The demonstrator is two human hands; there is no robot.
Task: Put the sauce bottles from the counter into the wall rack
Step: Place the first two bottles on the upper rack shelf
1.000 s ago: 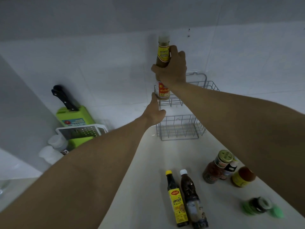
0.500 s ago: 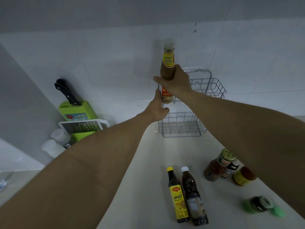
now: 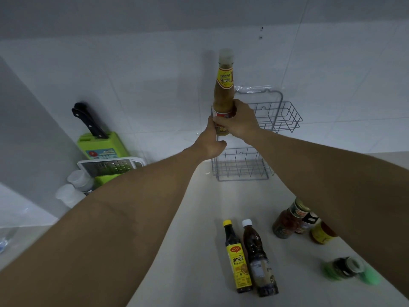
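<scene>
A tall tan sauce bottle (image 3: 224,89) with a yellow label and pale cap stands upright in the left end of the upper basket of the grey wire wall rack (image 3: 285,116). My right hand (image 3: 240,121) is wrapped around its lower body. My left hand (image 3: 211,144) holds the rack's left front corner just below it. On the counter stand a dark bottle with a yellow cap (image 3: 236,258) and a dark bottle with a white cap (image 3: 257,260). Further right are several jars (image 3: 287,220), partly hidden by my right arm.
The rack's lower basket (image 3: 241,167) holds nothing. A green knife block (image 3: 101,145) with a black-handled knife and a white grater (image 3: 110,166) stand at the left wall, with two white containers (image 3: 74,187) in front. A green-lidded jar (image 3: 345,268) lies at the right.
My right hand slid down the bottle as it sank into the upper basket. My left hand stayed at the rack's left corner.
</scene>
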